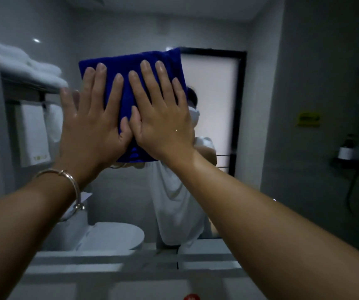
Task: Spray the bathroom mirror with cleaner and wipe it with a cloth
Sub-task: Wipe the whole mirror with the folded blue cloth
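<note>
Forearms: the left forearm [12,224] and right forearm [282,224] reach up and forward from the lower corners; both are bare.
Bracelet: a thin metal bracelet [70,180] circles the left wrist.
Red object: a small red thing [191,297] peeks in at the bottom edge, too cropped to identify.
Ledge: a pale ledge [109,267] runs under the arms, blurred.
Left hand: the left hand [92,126] lies flat, fingers straight and spread, pressing the left half of the cloth.
Right hand: the right hand [163,124] is equally flat on the right half, and the two thumbs meet in the middle.
Cloth: a folded blue cloth [131,61] is held against the mirror at head height.
Mirror: the mirror [120,191] reflects a person in a white top [174,202], a white toilet [113,237] and a dark-framed door [213,94].
Left side: folded white towels [29,66] lie stacked on a rack.
Right side: a dark wall shelf [356,154] carries small bottles, below a yellow sign [308,119].
</note>
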Tool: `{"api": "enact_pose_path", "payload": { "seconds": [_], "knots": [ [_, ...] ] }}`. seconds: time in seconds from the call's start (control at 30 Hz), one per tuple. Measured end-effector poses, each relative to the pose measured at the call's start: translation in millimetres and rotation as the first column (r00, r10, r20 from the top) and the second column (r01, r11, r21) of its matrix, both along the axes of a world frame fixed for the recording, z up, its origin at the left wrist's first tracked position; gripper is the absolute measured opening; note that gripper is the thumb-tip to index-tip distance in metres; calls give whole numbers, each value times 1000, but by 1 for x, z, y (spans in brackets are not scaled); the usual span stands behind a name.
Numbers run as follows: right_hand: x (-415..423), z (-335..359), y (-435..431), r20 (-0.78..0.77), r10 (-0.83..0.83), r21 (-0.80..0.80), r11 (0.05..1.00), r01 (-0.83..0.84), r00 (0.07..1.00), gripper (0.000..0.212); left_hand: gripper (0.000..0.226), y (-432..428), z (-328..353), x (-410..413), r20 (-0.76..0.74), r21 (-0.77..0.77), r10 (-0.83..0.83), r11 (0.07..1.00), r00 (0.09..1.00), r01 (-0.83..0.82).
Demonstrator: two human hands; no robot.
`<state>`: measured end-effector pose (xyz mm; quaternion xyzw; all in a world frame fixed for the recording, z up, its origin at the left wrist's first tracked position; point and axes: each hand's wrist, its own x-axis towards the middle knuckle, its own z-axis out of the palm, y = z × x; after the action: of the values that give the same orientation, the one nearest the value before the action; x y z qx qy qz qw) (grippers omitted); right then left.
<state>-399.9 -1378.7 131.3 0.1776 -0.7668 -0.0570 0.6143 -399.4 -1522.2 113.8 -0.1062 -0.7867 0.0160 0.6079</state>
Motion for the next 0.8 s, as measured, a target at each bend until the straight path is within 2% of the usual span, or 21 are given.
{"api": "enact_pose_path", "payload": {
  "seconds": [0.2, 0.37, 0.47, 0.6, 0.8],
  "knots": [
    [1, -8, 4, 38, -29, 68, 997, 27, 999, 58, 67, -2, -10, -11, -31, -12, -23, 1000, 999, 22],
    [1, 1, 25, 5, -50, 192, 980, 48, 999, 55, 72, 19, -2, -2, 71, 79, 56, 995, 996, -62],
    [2, 15, 58, 24, -17, 230, 973, 11, 1000, 54, 73, 57, 5, 6, 64, 97, 38, 994, 997, -44],
    [8, 50, 128, 3, 47, 189, 981, -47, 999, 56, 74, 129, 42, 10, 22, 95, -10, 995, 1000, 7],
    [14, 104, 255, -31, 0, 73, 997, 2, 1000, 55, 74, 255, 104, 7, -82, 16, -86, 996, 993, 88]
  ]
}}
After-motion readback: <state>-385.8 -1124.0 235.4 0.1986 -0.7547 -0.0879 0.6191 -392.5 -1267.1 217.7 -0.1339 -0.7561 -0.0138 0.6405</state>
